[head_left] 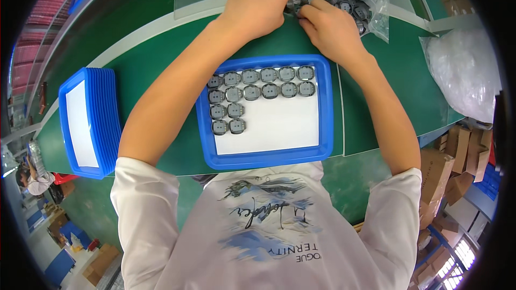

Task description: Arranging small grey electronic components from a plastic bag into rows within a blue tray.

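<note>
A clear plastic bag [380, 0] lies at the far edge of the table, filled with small dark grey casings [345, 6]. My left hand [259, 8] is at the bag's left side, its fingers curled closed against the casings; what they grip is hidden. At the bag's near edge is my right hand [332, 26], with thumb and fingers bent together among the casings; I cannot make out what is between them. Nearer to me sits a blue tray [325, 113] with a white bottom. Rounded grey casings [251, 92] stand there in rows, two full rows at the back and two short ones at the left.
A stack of blue trays [110, 123] stands on the green table [156, 70] at the left. Another plastic bag [465, 72], whitish and bulging, lies at the right. Cardboard boxes [436, 174] are piled beyond the table's right side. A pale raised strip [126, 43] runs along the far side.
</note>
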Motion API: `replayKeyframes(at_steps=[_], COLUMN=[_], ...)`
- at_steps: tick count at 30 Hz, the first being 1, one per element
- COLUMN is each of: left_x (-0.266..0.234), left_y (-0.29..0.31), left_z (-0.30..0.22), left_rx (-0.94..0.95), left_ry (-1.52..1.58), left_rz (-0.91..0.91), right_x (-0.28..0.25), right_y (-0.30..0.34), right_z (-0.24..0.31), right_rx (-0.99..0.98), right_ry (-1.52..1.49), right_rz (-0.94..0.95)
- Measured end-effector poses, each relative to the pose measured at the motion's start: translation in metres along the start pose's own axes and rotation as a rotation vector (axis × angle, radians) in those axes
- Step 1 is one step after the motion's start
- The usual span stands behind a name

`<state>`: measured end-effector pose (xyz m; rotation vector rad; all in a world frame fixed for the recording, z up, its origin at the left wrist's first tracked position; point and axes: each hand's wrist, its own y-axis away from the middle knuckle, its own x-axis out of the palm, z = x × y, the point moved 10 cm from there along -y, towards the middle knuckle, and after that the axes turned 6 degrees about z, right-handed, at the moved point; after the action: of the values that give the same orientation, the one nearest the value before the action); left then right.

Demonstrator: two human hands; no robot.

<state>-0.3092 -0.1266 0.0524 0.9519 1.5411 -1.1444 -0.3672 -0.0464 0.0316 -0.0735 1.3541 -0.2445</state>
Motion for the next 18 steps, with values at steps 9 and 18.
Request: replayKeyframes(at_steps=[9, 18], left_x=[-0.066, -0.053], left_y=[0.078, 0.231], left_z=[0.053, 0.104], left_rx=[-0.158, -0.557], left_ry=[0.288, 0.313], left_rz=[-0.15, -0.056], right_x=[-0.025, -0.011], right_y=[0.047, 0.021], right_z=[-0.014, -0.001], right_rx=[-0.048, -0.1], right_ry=[-0.219, -0.082], right_rz=[-0.253, -0.13])
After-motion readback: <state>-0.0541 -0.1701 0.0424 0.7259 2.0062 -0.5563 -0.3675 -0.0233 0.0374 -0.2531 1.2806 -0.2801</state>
